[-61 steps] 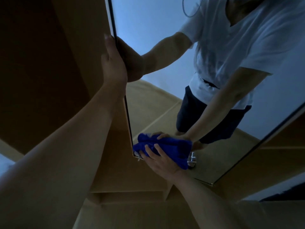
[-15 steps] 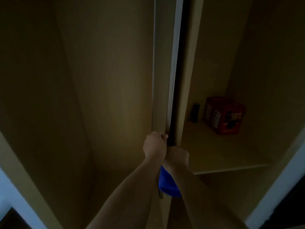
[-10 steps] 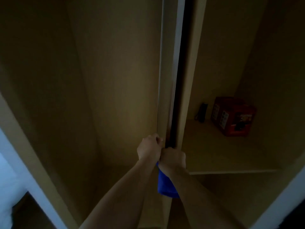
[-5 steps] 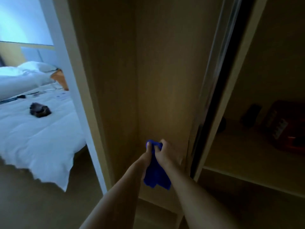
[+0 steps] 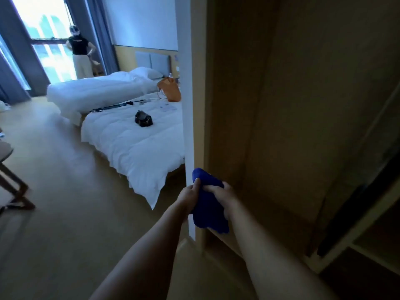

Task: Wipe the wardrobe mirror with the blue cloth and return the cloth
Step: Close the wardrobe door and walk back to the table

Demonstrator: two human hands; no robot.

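Both hands out in front, holding the blue cloth [image 5: 207, 210] between them, in the air in front of the wardrobe's [image 5: 303, 105] left front edge. Left hand [image 5: 190, 197] grips the cloth's left side, thumb laid up along the fabric, other fingers curled under and mostly hidden. Right hand [image 5: 224, 197] grips the top right of the cloth, fingers curled over the bunched upper fold and clamped on it. Cloth bunched at the top, lower part hanging loose below the hands, ragged lower edge.

Wardrobe interior dim, tan panels; white strip [image 5: 187, 105] runs down its left front edge, just behind the cloth. Dark sliding door edge [image 5: 368, 202] slants at the right side; mirror face cannot be made out from this angle.

Left of the wardrobe, the room is open: near bed [image 5: 129, 144] with white duvet, a small dark object [image 5: 143, 119] lying toward the middle of it, an orange bag [image 5: 170, 89] at its far right corner. Second bed [image 5: 97, 89] beyond, pillow at its head end. Another person [image 5: 80, 55] stands at the window [image 5: 43, 40], back to camera. Part of a chair [image 5: 10, 176] at the left border. Tan floor [image 5: 65, 213]
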